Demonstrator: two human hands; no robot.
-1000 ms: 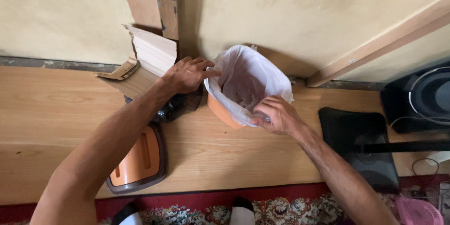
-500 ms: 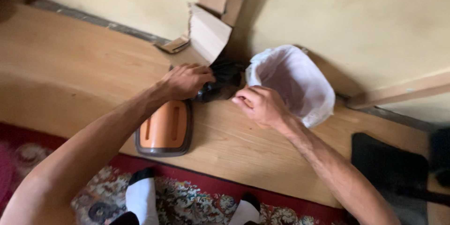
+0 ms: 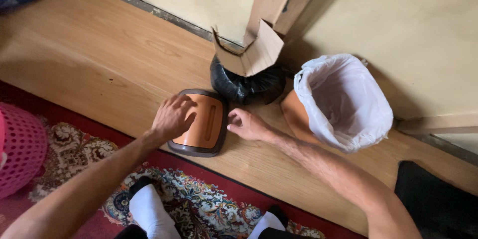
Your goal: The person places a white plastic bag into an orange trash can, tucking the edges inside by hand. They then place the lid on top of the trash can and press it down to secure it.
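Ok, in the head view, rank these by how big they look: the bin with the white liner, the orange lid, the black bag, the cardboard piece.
1. Bin with white liner, clearly largest.
2. Orange lid and black bag: too close to rank; the bag is partly hidden by the cardboard.
3. Cardboard piece, smallest showing.

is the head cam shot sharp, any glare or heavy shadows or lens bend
Head view: sharp overall, left hand and right hand show no motion blur over the orange bin lid; light is soft and even, with a dark shadow on the wall behind the white-lined bin; mild sheen on the black bag, no harsh glare; wide-angle lens stretches the forearms at the lower edge.
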